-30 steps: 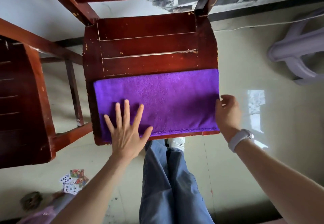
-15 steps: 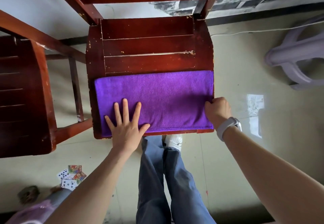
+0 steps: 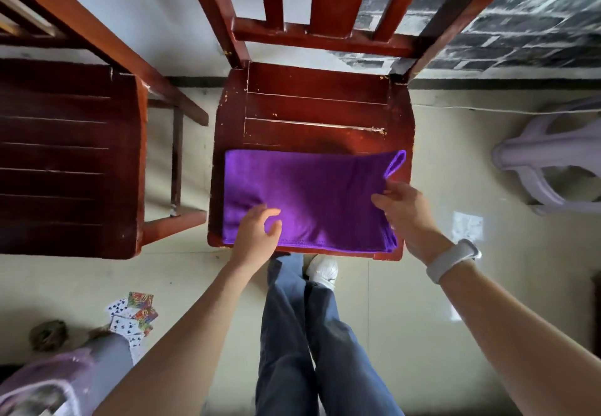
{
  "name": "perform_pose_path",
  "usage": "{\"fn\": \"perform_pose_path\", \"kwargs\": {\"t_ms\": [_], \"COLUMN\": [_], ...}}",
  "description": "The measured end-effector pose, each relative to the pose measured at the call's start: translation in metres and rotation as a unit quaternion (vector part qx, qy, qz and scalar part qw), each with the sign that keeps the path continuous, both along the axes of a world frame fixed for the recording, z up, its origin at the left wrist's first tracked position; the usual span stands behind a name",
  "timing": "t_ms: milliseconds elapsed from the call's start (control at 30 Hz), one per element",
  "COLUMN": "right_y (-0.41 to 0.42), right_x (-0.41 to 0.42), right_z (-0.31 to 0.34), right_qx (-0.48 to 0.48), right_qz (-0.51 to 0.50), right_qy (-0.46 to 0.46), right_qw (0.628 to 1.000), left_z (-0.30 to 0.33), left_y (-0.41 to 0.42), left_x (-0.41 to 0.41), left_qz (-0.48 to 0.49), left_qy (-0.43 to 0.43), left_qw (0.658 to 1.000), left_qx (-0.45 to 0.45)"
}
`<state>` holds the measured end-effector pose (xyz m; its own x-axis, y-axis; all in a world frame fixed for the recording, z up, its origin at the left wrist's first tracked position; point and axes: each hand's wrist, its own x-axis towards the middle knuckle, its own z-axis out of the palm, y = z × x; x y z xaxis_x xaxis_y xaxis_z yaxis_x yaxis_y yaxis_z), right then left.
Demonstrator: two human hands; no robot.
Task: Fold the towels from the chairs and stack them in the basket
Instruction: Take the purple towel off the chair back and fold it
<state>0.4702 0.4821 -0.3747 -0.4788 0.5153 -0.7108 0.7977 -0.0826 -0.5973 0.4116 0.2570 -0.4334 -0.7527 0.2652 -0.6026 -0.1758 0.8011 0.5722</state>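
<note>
A purple towel [image 3: 312,197], folded into a wide strip, lies across the front half of a dark red wooden chair seat [image 3: 312,106]. My right hand [image 3: 403,210] pinches the towel's right end, which curls up off the seat in a small loop near the seat's right edge. My left hand [image 3: 257,236] hovers over the towel's near left part with curled, spread fingers and holds nothing. No basket shows clearly in this view.
A second dark wooden chair [image 3: 65,158] stands to the left. A pale lilac plastic stool [image 3: 553,161] lies on the floor at right. Playing cards [image 3: 133,314] are scattered on the floor at lower left. My legs stand just in front of the chair.
My left hand lifted from lying flat on the towel and its fingers curled. My right hand took the towel's right end and raised it, so that edge now curls inward.
</note>
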Motion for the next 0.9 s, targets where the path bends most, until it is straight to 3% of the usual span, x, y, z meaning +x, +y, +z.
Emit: {"fn": "perform_pose_path", "kwargs": {"t_ms": [67, 167, 233, 300, 367, 467, 533, 633, 733, 900], "right_y": [-0.024, -0.067, -0.097, -0.115, -0.116, -0.101, -0.092, -0.090, -0.097, -0.112], "right_x": [-0.021, -0.049, -0.069, -0.085, -0.097, -0.110, -0.120, -0.139, -0.155, -0.159], "right_z": [0.011, 0.018, 0.014, 0.004, -0.008, -0.025, -0.036, -0.049, -0.058, -0.059], "right_qx": [-0.017, -0.042, -0.084, -0.081, 0.015, 0.195, 0.260, 0.253, 0.259, 0.231], "right_qz": [0.043, 0.115, 0.155, 0.188, 0.246, 0.340, 0.404, 0.494, 0.527, 0.520], "right_qy": [0.018, 0.027, 0.035, 0.034, 0.020, 0.022, 0.018, -0.005, -0.040, -0.006], "right_qw": [0.999, 0.992, 0.984, 0.978, 0.969, 0.920, 0.877, 0.832, 0.809, 0.822], "left_z": [0.019, 0.035, 0.032, 0.023, 0.012, -0.005, -0.015, -0.016, -0.011, -0.014], "left_y": [-0.005, -0.013, -0.025, -0.033, -0.037, -0.041, -0.044, -0.043, -0.044, -0.055], "left_x": [-0.005, -0.011, -0.015, -0.016, -0.017, -0.016, -0.013, -0.010, -0.008, -0.003], "left_qz": [0.186, 0.399, 0.482, 0.500, 0.487, 0.402, 0.345, 0.305, 0.303, 0.301], "left_qy": [-0.124, -0.300, -0.344, -0.357, -0.345, -0.258, -0.157, -0.065, -0.033, -0.010], "left_qw": [0.971, 0.837, 0.755, 0.734, 0.758, 0.867, 0.923, 0.950, 0.952, 0.954], "left_qx": [0.085, 0.223, 0.280, 0.290, 0.262, 0.145, 0.072, 0.028, 0.026, -0.014]}}
